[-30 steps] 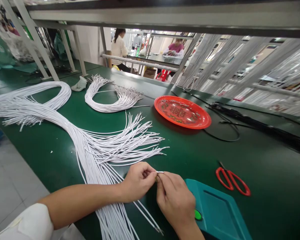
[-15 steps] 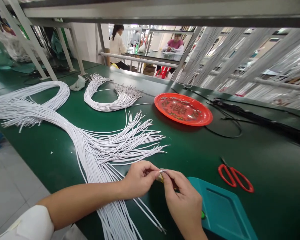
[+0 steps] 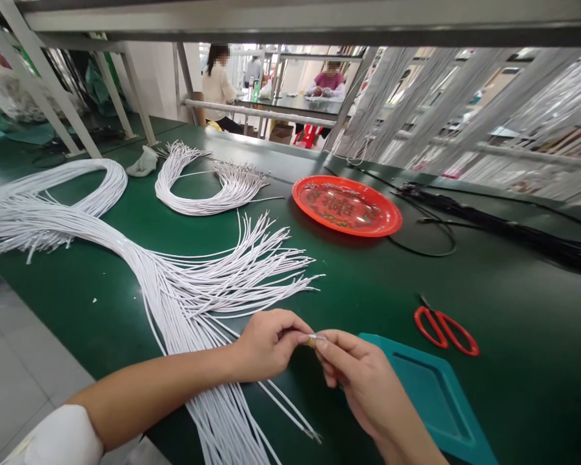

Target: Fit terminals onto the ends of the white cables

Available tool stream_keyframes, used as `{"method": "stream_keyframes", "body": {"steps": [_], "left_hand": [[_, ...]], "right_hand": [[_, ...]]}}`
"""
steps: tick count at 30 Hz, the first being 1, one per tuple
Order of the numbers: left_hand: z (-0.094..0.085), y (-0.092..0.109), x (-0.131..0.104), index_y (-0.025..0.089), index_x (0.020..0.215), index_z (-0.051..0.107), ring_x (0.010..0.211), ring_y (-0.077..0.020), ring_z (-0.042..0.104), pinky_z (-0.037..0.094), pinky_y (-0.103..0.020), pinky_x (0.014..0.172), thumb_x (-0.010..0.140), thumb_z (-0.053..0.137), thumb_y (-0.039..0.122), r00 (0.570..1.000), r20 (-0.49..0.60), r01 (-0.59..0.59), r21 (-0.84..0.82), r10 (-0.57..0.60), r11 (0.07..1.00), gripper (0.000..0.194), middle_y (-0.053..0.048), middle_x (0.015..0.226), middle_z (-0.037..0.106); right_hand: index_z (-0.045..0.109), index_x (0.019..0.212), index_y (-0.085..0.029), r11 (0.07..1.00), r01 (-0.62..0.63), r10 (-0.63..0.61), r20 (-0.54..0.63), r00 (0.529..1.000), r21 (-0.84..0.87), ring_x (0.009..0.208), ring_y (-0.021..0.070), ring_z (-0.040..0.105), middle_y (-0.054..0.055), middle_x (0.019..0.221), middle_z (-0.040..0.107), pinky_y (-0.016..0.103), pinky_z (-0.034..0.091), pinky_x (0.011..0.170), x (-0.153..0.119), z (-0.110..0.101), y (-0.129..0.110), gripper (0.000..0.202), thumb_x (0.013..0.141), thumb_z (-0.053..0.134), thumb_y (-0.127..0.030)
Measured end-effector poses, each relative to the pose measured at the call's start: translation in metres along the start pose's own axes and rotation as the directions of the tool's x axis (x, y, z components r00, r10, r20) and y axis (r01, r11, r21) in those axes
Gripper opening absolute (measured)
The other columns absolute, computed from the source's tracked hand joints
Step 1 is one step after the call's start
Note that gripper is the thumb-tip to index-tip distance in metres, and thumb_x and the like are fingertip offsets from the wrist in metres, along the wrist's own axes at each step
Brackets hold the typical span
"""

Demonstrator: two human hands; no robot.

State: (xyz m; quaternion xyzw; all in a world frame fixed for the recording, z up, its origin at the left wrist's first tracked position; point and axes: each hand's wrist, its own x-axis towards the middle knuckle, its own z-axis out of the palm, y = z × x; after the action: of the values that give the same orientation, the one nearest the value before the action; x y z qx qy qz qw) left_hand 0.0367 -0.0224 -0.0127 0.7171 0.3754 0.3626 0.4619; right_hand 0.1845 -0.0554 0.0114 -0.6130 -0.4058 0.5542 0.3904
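Over the table's near side, my left hand (image 3: 274, 345) is closed in a pinch on a small white-and-yellow piece (image 3: 312, 340). Fingertips of my right hand (image 3: 351, 361) meet its other side, thumb and forefinger pressed together on it. The piece is too small to name, and the fingers partly cover it. Beneath my left forearm runs a large bundle of white cables (image 3: 174, 284), its loose ends fanned toward the middle of the table. A teal plastic tray (image 3: 465, 420) lies beside my right wrist, partly covered by it.
Red-handled scissors (image 3: 446, 330) lie right of the tray. Farther back are a red oval plate (image 3: 347, 205) holding small bits, a curved cable bundle (image 3: 193, 205) and black cables (image 3: 503, 226). A metal shelf beam (image 3: 290, 22) crosses overhead. Two people sit beyond the table.
My right hand has turned flatter, its fingers now stretched toward the left hand. The small piece stays between both hands. The whole view has shifted slightly.
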Motion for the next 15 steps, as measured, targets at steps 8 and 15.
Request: {"method": "stream_keyframes", "body": {"steps": [8,15], "left_hand": [[0.012,-0.013,0.002,0.010,0.080,0.061,0.067,-0.0117,0.057,0.045,-0.023,0.065,0.073,0.056,0.023,0.949,0.101,0.314,-0.396,-0.299,0.863,0.016,-0.005,0.072,0.062],[0.011,-0.016,0.008,0.013,0.113,0.053,0.050,-0.0057,0.047,0.038,-0.019,0.053,0.072,0.056,0.020,0.925,0.128,0.376,-0.443,-0.358,0.814,0.042,0.002,0.062,0.056]], "right_hand": [[0.056,0.064,-0.016,0.992,-0.112,0.112,-0.002,0.994,-0.056,0.040,0.0083,0.041,-0.002,0.048,0.048,0.022,0.036,0.040,-0.005,0.001,0.007,0.030,0.068,0.057,-0.046],[0.059,0.105,-0.016,0.176,0.273,-0.659,0.093,0.747,-0.946,0.080,0.0217,0.060,0.011,0.095,0.064,0.031,0.047,0.064,-0.010,-0.021,0.016,0.035,0.079,0.046,-0.035]]}}
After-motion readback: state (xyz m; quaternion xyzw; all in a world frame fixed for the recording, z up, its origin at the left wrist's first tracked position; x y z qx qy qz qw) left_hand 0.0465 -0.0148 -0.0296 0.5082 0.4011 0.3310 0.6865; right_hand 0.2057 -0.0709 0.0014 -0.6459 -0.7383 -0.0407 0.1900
